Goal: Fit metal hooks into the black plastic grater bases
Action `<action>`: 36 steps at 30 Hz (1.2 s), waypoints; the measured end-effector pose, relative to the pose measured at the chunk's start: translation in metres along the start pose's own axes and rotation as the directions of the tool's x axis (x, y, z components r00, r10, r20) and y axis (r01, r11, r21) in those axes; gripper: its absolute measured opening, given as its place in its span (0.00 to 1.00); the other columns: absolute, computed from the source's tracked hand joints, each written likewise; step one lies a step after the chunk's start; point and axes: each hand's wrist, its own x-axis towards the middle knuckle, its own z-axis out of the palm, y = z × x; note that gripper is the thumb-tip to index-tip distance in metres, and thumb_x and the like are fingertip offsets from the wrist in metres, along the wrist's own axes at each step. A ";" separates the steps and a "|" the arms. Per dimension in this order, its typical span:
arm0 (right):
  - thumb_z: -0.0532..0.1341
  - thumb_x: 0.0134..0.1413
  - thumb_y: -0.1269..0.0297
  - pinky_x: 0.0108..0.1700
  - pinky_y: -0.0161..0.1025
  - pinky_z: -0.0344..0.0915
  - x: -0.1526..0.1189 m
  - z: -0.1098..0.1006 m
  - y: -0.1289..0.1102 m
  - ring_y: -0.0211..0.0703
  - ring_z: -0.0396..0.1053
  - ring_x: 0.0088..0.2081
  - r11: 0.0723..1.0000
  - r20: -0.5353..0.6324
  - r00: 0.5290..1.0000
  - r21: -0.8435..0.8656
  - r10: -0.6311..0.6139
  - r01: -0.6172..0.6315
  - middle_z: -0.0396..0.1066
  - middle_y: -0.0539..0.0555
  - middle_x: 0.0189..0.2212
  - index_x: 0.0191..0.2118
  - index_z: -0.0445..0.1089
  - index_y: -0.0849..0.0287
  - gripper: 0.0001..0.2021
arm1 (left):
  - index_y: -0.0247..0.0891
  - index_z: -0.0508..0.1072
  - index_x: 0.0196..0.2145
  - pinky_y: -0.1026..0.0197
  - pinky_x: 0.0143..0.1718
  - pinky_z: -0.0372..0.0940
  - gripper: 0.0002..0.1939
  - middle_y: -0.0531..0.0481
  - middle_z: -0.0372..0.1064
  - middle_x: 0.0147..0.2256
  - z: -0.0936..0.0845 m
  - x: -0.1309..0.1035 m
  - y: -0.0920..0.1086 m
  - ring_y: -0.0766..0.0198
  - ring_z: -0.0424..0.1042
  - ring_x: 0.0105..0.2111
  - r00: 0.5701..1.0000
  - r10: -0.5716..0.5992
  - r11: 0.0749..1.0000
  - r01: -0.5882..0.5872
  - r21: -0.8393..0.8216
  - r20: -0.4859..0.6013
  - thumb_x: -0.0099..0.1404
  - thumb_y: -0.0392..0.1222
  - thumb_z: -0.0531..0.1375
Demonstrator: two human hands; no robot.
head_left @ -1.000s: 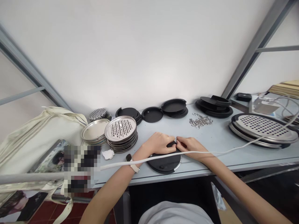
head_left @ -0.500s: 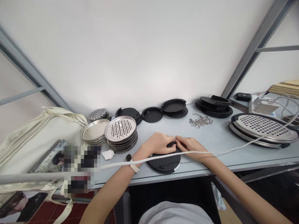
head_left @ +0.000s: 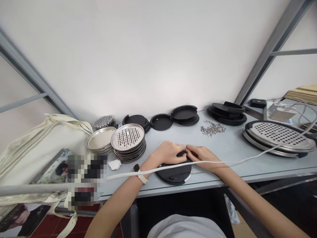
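Note:
A round black disc with a silver edge lies at the table's front edge. My left hand, with a watch on its wrist, is closed over the disc's far side, its fingers curled around a small black part there. Beside it, my right hand has thumb and fingertips pinched together at the same spot. What the right fingertips hold is too small to name. A loose pile of small metal hooks or links rests behind the right hand.
Perforated metal discs are stacked at left beside plain metal discs. Black round parts line the wall. Large perforated discs sit right. A white cable crosses the foreground. A cream bag stands left.

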 end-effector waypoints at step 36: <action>0.46 0.59 0.63 0.28 0.34 0.54 0.000 0.001 -0.001 0.37 0.62 0.24 1.000 0.016 1.000 0.003 0.018 -0.018 0.69 0.52 0.25 0.31 0.63 0.57 0.11 | 0.36 0.69 0.29 0.63 0.24 0.52 0.11 0.49 0.70 0.25 0.000 0.000 0.000 0.64 0.67 0.23 1.000 -0.009 1.000 0.009 -0.022 0.015 0.61 0.44 0.52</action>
